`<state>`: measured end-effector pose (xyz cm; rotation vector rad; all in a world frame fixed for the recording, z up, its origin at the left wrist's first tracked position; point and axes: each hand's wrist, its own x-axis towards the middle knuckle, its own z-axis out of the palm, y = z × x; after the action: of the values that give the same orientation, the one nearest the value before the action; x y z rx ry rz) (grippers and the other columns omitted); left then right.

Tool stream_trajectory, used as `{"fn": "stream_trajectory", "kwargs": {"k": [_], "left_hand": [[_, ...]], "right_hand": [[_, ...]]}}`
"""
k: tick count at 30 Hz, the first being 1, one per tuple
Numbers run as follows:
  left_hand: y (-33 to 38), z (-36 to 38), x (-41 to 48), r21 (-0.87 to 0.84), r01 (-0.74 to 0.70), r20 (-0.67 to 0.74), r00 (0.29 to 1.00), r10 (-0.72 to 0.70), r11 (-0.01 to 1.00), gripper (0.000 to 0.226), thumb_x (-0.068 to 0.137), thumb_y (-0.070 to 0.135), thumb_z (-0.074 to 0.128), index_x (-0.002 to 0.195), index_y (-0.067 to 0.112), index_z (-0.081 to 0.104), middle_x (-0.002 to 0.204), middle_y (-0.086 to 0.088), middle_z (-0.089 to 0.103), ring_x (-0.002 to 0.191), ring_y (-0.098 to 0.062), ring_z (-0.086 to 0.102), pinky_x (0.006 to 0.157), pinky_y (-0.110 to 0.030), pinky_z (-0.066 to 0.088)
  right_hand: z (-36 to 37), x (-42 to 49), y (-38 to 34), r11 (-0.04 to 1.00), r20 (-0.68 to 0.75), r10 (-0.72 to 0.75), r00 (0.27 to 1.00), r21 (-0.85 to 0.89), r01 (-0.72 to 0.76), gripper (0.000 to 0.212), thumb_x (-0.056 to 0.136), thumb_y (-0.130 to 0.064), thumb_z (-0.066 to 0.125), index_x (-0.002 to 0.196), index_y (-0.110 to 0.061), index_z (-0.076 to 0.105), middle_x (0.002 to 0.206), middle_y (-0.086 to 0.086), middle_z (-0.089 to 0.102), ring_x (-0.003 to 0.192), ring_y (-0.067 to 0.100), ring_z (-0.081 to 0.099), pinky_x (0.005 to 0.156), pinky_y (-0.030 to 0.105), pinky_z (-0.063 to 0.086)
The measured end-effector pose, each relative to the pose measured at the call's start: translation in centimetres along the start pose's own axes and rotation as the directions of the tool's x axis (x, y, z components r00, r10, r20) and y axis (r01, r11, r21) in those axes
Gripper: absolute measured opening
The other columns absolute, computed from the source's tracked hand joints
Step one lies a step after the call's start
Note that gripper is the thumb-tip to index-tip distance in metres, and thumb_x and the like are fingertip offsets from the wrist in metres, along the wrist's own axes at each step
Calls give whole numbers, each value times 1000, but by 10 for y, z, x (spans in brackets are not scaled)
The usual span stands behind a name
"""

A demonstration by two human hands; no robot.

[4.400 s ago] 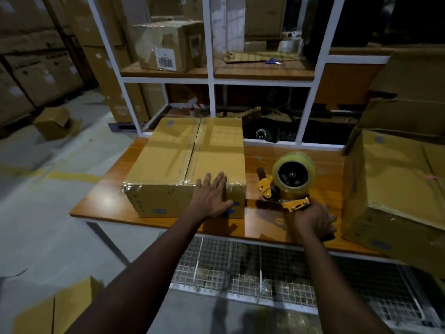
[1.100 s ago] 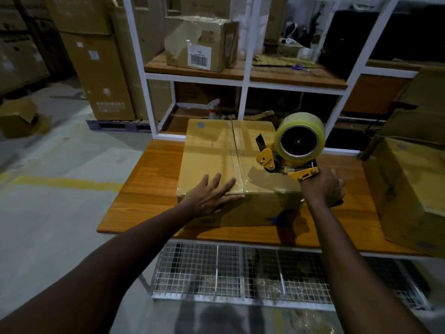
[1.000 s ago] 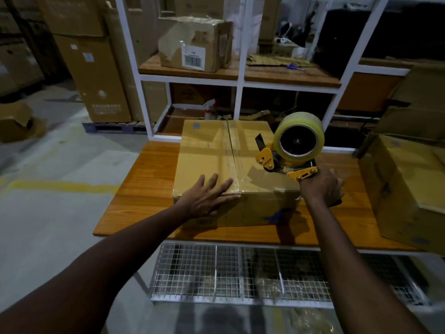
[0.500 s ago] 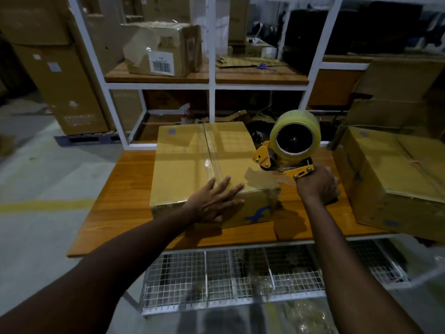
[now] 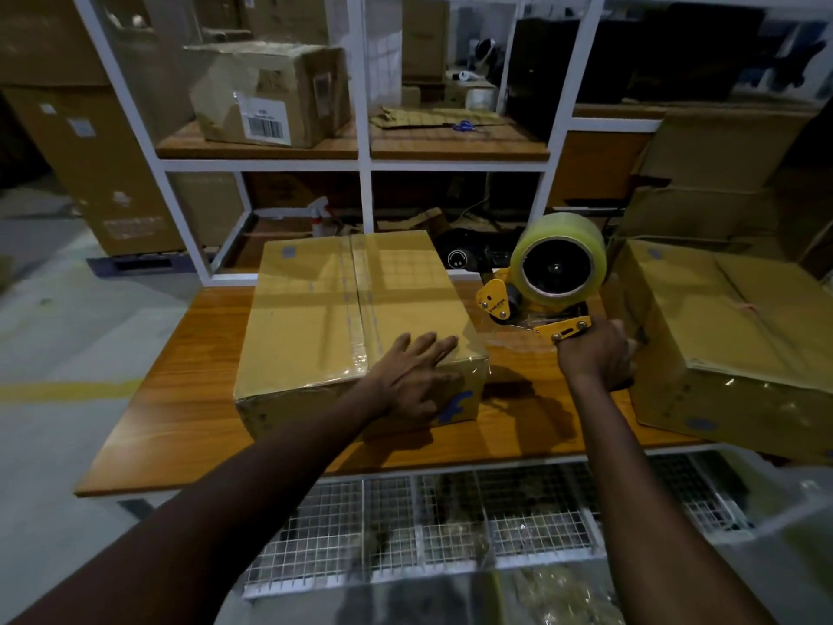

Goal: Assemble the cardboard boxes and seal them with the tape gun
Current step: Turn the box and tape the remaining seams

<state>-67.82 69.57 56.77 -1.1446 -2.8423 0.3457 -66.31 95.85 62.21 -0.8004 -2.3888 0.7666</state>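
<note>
A closed cardboard box lies on the wooden table, clear tape running along its centre seam and over its near edge. My left hand lies flat with spread fingers on the box's near right corner. My right hand grips the handle of the yellow tape gun, which carries a large roll of clear tape. The gun is held above the table just right of the box, its nose pointing left toward the box's right side.
A second taped cardboard box sits at the table's right end, close to my right hand. A white shelf rack with boxes stands behind the table. A wire mesh shelf lies below the table's near edge. More cartons are stacked at left.
The box has slid left and turned a little under my left hand. The tape gun, which hovered over the box's right part a second ago, now sits beside its right side.
</note>
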Motion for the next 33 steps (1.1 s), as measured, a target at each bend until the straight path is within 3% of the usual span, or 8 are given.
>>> {"fn": "stream_trajectory", "kwargs": {"k": [4,7,11,15,19,22,28,33], "left_hand": [[37,-10,20,-367,206,-117,957,-265,907,66,79,60,41,131,24,60,162,-6,19,144,-29,22,116,-55,18],[68,-8,40,-571,341,-204,822,-531,747,61,79,68,43,111,19,61,152,-7,39,138,-24,33,114,-57,23],[88,-4,68,-522,587,-124,666,-736,619,88,73,82,38,123,11,48,149,-15,39,139,-32,31,114,-53,23],[92,-2,81,-453,659,-164,600,-783,600,66,78,68,53,113,12,49,123,-11,51,117,-31,46,100,-49,37],[80,-2,70,-380,631,-179,667,-723,676,50,85,58,60,113,19,47,118,-3,52,107,-23,48,88,-38,39],[66,-6,60,-309,601,-123,743,-658,737,46,91,48,59,128,24,45,133,-2,49,117,-24,46,93,-37,38],[60,-10,48,-274,571,-25,800,-600,774,51,97,40,52,145,29,38,154,-3,33,134,-28,35,103,-44,34],[73,-15,9,-289,590,-20,784,-621,754,70,82,71,24,123,20,50,131,-6,46,115,-25,45,90,-41,37]], "right_hand": [[5,17,3,999,20,-26,999,22,26,16,89,-35,63,89,-21,69,115,11,58,113,42,47,93,53,42],[10,30,6,998,56,-56,997,40,54,15,87,-37,64,87,-23,68,112,9,59,111,41,48,91,56,43],[15,48,5,993,85,-101,991,65,96,15,87,-35,64,88,-21,69,114,9,59,112,40,48,93,53,41],[18,61,4,991,117,-122,986,68,115,17,89,-34,64,93,-19,71,119,9,57,115,41,47,94,51,36],[24,71,5,986,146,-152,977,92,140,19,91,-37,61,95,-20,71,118,9,57,116,41,45,93,50,36],[29,73,4,982,171,-170,971,117,151,20,90,-38,61,95,-22,71,118,8,58,116,40,46,94,50,36],[33,72,2,974,206,-200,958,150,171,20,88,-42,62,93,-24,71,119,7,59,115,39,45,94,50,36],[31,63,-1,966,227,-205,952,205,160,17,87,-38,63,93,-24,70,119,7,58,116,39,45,95,49,34]]}}
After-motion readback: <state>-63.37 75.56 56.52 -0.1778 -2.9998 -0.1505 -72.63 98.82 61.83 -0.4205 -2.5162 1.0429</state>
